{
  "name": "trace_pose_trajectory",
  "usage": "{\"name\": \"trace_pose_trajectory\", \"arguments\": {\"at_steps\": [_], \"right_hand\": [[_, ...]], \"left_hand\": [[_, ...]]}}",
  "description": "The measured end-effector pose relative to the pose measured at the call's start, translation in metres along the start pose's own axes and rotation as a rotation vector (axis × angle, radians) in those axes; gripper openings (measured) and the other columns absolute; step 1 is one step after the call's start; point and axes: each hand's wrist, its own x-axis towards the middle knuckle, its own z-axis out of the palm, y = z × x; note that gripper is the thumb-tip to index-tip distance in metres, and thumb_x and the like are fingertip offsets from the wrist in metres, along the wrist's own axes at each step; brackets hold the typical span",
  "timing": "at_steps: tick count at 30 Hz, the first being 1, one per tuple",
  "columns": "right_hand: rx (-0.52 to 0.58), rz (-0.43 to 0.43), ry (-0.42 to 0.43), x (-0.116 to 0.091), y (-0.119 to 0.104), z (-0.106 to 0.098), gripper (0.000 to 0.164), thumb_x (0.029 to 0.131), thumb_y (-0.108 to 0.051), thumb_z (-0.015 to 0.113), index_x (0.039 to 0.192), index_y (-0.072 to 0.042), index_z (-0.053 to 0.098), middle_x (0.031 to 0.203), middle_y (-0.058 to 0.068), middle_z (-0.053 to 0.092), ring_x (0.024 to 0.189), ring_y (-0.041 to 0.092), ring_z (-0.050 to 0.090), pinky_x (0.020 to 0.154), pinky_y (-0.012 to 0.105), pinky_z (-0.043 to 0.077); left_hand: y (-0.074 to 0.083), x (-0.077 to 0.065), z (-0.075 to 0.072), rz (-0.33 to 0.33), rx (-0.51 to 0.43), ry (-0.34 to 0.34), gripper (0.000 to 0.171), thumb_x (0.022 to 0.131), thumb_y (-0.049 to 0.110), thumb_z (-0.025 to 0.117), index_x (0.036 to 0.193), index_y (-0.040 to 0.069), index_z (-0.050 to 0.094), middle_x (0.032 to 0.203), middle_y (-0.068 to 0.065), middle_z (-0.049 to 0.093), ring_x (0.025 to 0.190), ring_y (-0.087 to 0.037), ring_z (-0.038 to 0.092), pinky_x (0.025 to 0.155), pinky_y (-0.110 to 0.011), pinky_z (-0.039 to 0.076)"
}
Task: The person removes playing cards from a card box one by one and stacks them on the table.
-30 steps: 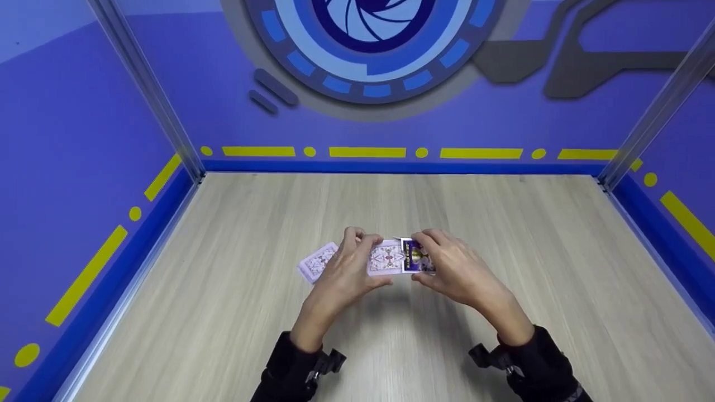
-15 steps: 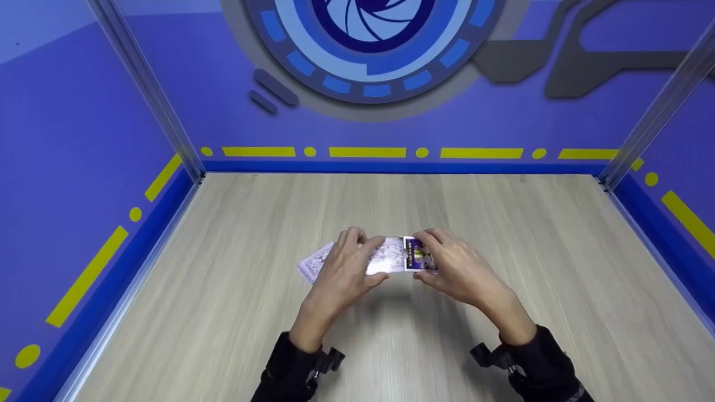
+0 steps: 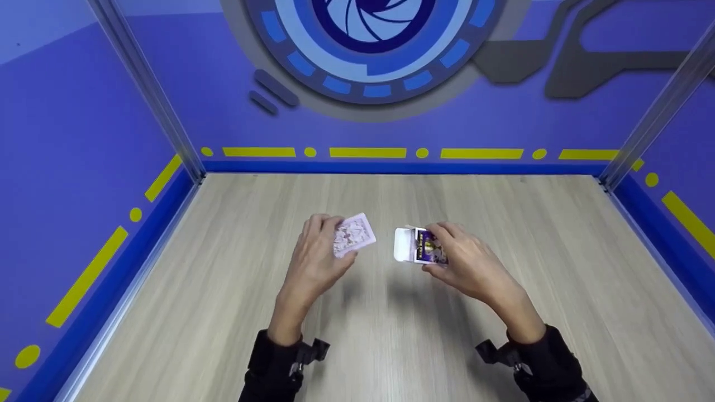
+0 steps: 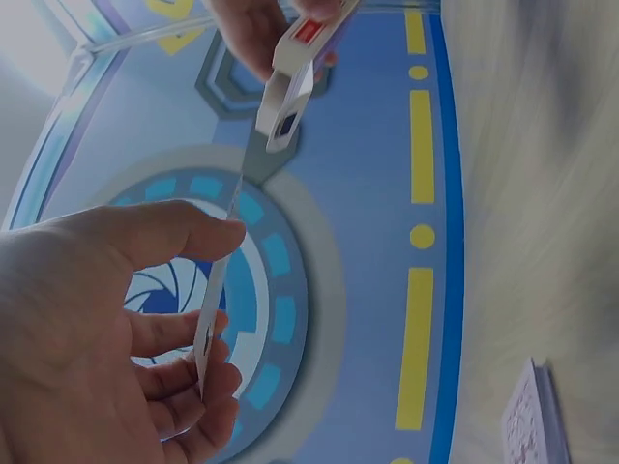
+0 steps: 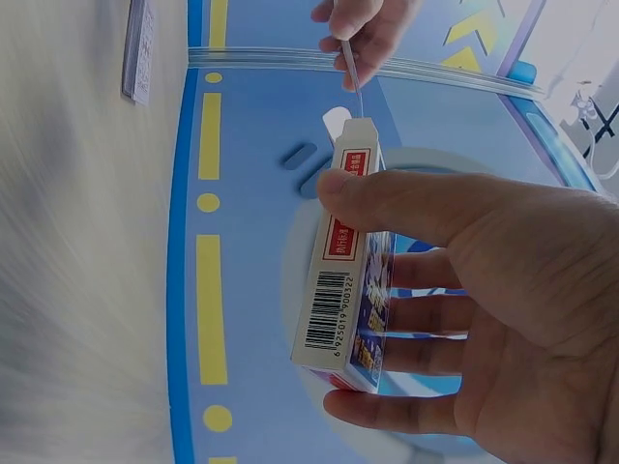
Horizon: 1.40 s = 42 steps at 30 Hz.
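Note:
Between the thumb and fingers of my left hand (image 3: 313,259) is a thin bunch of playing cards (image 3: 354,234), patterned pink-white backs up. Edge-on in the left wrist view, those cards (image 4: 215,300) look very thin. My right hand (image 3: 475,268) grips a small card box (image 3: 431,247) above the table, its white end flap (image 3: 403,244) folded out towards the left hand. The right wrist view shows the box's barcode side (image 5: 329,309). A stack of playing cards (image 4: 535,420) lies on the table; in the head view the left hand hides it.
The wooden table (image 3: 380,346) is bounded by a blue back panel (image 3: 357,134) and side panels with yellow markings. Metal posts (image 3: 151,95) stand at the back corners. A camera mount sits on each wrist.
The left hand has drawn the playing cards out of the box and moved left, opening a gap between them. The right hand has shifted slightly right and away with the box.

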Motion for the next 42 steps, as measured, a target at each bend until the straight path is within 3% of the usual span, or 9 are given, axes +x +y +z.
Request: {"name": "trace_pose_trajectory", "arguments": {"at_steps": [6,12,22,31,42], "right_hand": [[-0.005,-0.002,0.015,-0.001,0.002,-0.003,0.069,0.079,-0.023,0.092,0.135,-0.001,0.058,0.129,0.019,0.062,0.106,0.033,0.064,0.083,0.049,0.056],[-0.005,-0.007,0.019,-0.002,0.003,-0.004,0.069,0.080,-0.023,0.091,0.136,-0.001,0.057,0.128,0.019,0.062,0.107,0.033,0.063,0.082,0.049,0.055],[0.004,0.003,0.013,-0.001,0.002,-0.006,0.069,0.081,-0.025,0.090,0.137,-0.001,0.057,0.129,0.019,0.061,0.109,0.033,0.063,0.084,0.050,0.055],[0.002,0.011,0.014,-0.002,0.002,-0.005,0.069,0.081,-0.024,0.091,0.137,-0.001,0.058,0.129,0.019,0.062,0.108,0.033,0.064,0.083,0.049,0.056],[-0.004,0.002,0.032,-0.002,0.002,-0.005,0.067,0.080,-0.025,0.091,0.134,-0.001,0.059,0.127,0.018,0.063,0.106,0.032,0.064,0.083,0.049,0.055]], "left_hand": [[-0.010,0.004,-0.012,-0.157,0.008,0.032,0.070,0.080,0.029,0.091,0.138,0.004,0.062,0.127,-0.012,0.057,0.102,-0.025,0.057,0.084,-0.041,0.050],[-0.029,0.006,-0.010,-0.265,0.066,0.011,0.071,0.079,0.034,0.091,0.137,0.004,0.064,0.127,-0.014,0.056,0.110,-0.028,0.054,0.088,-0.044,0.048],[-0.056,0.005,0.013,-0.298,0.071,-0.039,0.068,0.079,0.028,0.092,0.133,-0.002,0.064,0.124,-0.020,0.055,0.116,-0.035,0.052,0.094,-0.049,0.046],[-0.068,0.004,0.037,-0.336,0.128,-0.123,0.067,0.080,0.030,0.091,0.132,-0.003,0.065,0.123,-0.022,0.056,0.116,-0.037,0.053,0.097,-0.050,0.044],[-0.081,0.000,0.051,-0.334,0.210,-0.202,0.064,0.080,0.030,0.089,0.130,-0.004,0.066,0.119,-0.024,0.059,0.112,-0.040,0.055,0.094,-0.052,0.045]]}}
